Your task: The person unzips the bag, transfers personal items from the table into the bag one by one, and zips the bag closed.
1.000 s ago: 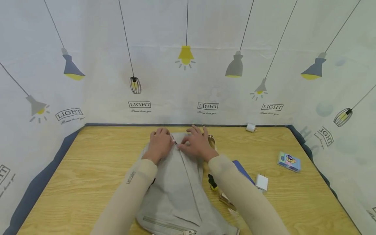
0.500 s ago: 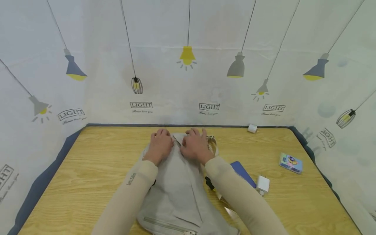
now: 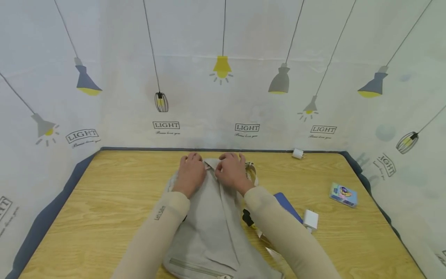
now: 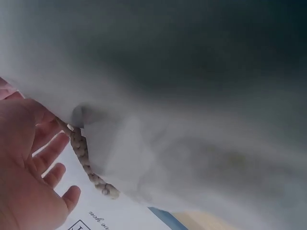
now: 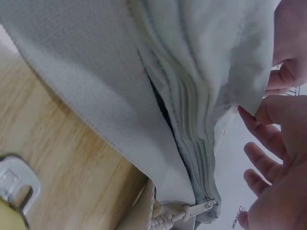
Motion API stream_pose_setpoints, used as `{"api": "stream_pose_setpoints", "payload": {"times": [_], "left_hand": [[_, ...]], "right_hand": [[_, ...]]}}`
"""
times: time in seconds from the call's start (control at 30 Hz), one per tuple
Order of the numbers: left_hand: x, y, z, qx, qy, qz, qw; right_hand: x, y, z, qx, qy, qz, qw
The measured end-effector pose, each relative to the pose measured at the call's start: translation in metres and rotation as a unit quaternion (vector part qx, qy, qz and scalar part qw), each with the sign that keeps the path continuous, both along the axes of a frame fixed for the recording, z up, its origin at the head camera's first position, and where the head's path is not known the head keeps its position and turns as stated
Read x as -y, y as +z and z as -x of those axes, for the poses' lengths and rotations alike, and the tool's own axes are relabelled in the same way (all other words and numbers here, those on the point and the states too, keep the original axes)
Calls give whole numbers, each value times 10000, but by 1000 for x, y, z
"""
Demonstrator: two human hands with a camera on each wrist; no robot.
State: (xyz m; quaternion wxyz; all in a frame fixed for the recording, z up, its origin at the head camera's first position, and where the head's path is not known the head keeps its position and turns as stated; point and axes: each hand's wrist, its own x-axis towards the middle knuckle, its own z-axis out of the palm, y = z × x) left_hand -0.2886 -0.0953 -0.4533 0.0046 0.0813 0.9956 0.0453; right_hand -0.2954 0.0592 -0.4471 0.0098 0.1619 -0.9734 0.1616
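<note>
A light grey sling bag (image 3: 212,228) with long zips lies lengthwise on the table. At its far, narrow end my left hand (image 3: 191,174) holds the left side of the fabric, fingers bent over it. My right hand (image 3: 232,172) is just across the gap; in the right wrist view, its thumb and forefinger pinch a fabric edge, with the other fingers loose. A zip (image 5: 201,163) runs along the bag there, its metal slider (image 5: 199,208) near the bottom. In the left wrist view, a braided cord (image 4: 84,153) hangs beside my left fingers, and blurred fabric fills most of the view.
Right of the bag lie a blue flat item (image 3: 288,207), a white charger plug (image 3: 310,220) and a black-and-yellow item (image 3: 248,217), partly behind my right sleeve. Farther off are a small blue box (image 3: 343,194) and another white plug (image 3: 297,153) by the back edge.
My right hand's thumb and fingers, spread beside the zip a second ago, have drawn in onto the fabric. The bag's top edge has folded up between the hands. My left hand stays nearly in place.
</note>
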Motion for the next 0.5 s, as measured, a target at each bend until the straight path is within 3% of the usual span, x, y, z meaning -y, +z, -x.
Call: {"api": "stream_pose_setpoints", "payload": {"times": [0.33,0.5], "left_hand": [[-1,0,-5,-398,-87,-18,9992],[0,0,-6,-696,-334,198,9968]], "right_hand": [[0,1,-2,38,-51,108,9999],[-5,1,-2,59,-88,140,9998]]}}
